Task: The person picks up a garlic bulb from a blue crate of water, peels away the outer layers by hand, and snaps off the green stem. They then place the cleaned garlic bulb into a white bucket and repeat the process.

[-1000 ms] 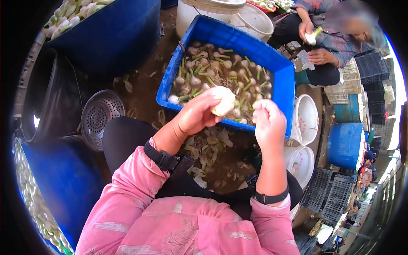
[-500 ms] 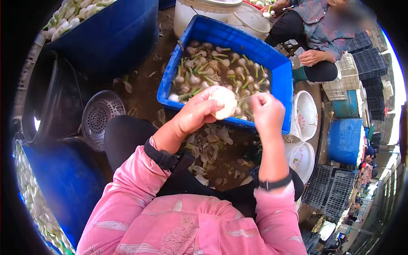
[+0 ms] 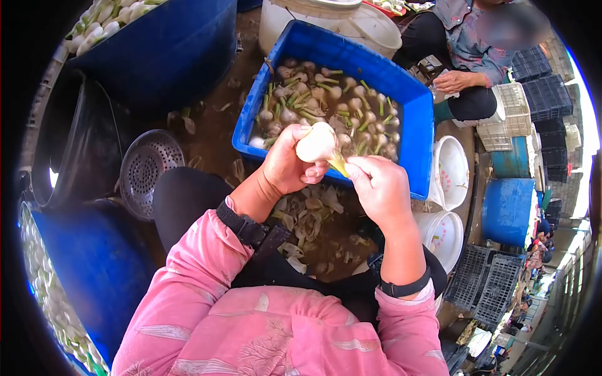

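Observation:
My left hand (image 3: 288, 164) is closed around a fresh garlic bulb (image 3: 316, 143), pale and smooth, with its short yellow-green stem pointing down to the right. At the stem's end, the thumb and fingers of my right hand (image 3: 381, 188) are pinched together on the stem. Whether anything else sits inside that hand is hidden. Just beyond both hands stands a blue crate (image 3: 416, 147), where many more garlic bulbs (image 3: 357, 103) with green stems lie in brownish water.
A metal colander (image 3: 150, 164) lies to the left, near a dark basin. Peeled skins (image 3: 307, 216) litter the wet floor below my hands. White buckets (image 3: 450, 172) stand at right. Big blue tubs (image 3: 163, 50) of garlic flank the left side. A co-worker (image 3: 467, 62) sits at upper right.
The garlic bulb has turned in my left hand, so its stem now shows toward the right. My right hand has come down and inward to pinch the stem.

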Demonstrator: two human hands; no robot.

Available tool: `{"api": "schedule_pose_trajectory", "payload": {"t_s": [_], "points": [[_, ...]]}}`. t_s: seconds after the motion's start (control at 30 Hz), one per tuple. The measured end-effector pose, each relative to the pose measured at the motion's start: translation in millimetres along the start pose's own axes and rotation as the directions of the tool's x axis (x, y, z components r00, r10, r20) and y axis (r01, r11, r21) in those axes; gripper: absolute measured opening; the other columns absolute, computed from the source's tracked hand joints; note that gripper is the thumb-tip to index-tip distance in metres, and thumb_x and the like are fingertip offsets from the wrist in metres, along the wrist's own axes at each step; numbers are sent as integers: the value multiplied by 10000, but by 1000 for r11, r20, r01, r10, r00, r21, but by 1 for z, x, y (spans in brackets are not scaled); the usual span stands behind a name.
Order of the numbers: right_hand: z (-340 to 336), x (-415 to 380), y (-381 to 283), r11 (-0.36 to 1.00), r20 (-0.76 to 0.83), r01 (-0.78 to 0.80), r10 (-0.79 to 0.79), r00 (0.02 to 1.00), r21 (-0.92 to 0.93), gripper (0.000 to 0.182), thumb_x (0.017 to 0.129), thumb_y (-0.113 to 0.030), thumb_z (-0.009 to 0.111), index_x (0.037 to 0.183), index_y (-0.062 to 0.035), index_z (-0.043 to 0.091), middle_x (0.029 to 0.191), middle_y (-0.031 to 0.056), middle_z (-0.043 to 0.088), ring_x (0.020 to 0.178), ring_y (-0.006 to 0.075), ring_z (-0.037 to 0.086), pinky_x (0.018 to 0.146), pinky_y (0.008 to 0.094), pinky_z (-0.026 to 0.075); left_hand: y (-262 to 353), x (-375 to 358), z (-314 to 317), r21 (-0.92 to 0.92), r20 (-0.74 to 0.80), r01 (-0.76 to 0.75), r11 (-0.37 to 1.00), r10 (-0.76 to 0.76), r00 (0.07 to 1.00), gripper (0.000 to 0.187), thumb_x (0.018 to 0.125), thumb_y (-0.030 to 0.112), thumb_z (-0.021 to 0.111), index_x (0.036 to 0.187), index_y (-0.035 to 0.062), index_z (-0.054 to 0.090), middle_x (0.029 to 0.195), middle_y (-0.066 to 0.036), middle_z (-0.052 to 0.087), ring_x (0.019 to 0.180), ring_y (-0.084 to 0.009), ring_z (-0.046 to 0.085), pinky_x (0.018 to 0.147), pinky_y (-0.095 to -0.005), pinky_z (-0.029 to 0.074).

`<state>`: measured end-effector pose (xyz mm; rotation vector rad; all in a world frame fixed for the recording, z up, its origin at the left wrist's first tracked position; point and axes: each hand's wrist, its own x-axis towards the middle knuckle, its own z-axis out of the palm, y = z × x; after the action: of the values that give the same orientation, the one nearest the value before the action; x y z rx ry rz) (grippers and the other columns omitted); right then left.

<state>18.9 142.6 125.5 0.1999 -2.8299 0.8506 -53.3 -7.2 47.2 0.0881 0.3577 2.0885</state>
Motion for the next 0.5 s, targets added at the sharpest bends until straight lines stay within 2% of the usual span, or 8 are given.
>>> {"api": "schedule_pose_trajectory", "payload": {"t_s": [0.1, 0.2, 0.3, 0.33, 0.4, 0.5], "points": [[0, -5, -5, 947, 137, -232, 205, 969, 223, 110, 762, -109, 522, 796, -16, 571, 619, 125, 543, 564, 253, 532, 541, 315, 416, 2, -1, -2, -33, 120, 74, 997, -69, 990, 454, 771, 452, 358, 910, 56, 531, 553, -44, 472, 419, -124, 383, 368, -206, 252], [10, -12, 6, 878, 77, -338, 332, 940, 338, 116, 776, -100, 494, 801, -3, 552, 627, 125, 541, 567, 250, 533, 543, 316, 414, 2, -4, 10, 85, 29, 56, 995, -58, 998, 456, 793, 465, 388, 955, 63, 530, 601, -36, 503, 451, -107, 406, 387, -187, 261], [6, -14, 10, 945, -7, -200, 209, 978, 260, 123, 794, -96, 465, 805, 1, 540, 646, 125, 541, 585, 244, 538, 552, 315, 413, -6, -1, 9, 443, -185, -79, 893, 177, 967, 444, 802, 445, 448, 1025, 68, 521, 676, -28, 540, 518, -85, 459, 416, -173, 289], [7, -14, 11, 944, -30, -185, 201, 979, 272, 125, 794, -96, 461, 802, 0, 541, 657, 131, 544, 596, 256, 539, 560, 324, 414, -3, -3, 11, 593, -98, -68, 802, 156, 983, 515, 779, 452, 522, 1074, 32, 484, 785, -29, 549, 574, -86, 467, 440, -176, 313], [10, -14, 14, 942, -74, -160, 189, 979, 296, 128, 794, -94, 453, 796, -1, 542, 680, 141, 551, 617, 280, 542, 575, 342, 416, -4, -3, 11, 551, -22, -49, 833, 73, 997, 452, 792, 376, 532, 1067, 18, 495, 786, -30, 560, 617, -77, 502, 444, -172, 324], [8, -6, 23, 982, -179, -162, 143, 973, -97, 131, 788, -95, 452, 802, -2, 544, 713, 156, 560, 650, 324, 538, 608, 379, 418, -3, -6, 16, 444, 57, -53, 895, 31, 998, 440, 805, 309, 540, 1103, -7, 463, 835, -35, 566, 666, -81, 529, 480, -169, 375]]}}
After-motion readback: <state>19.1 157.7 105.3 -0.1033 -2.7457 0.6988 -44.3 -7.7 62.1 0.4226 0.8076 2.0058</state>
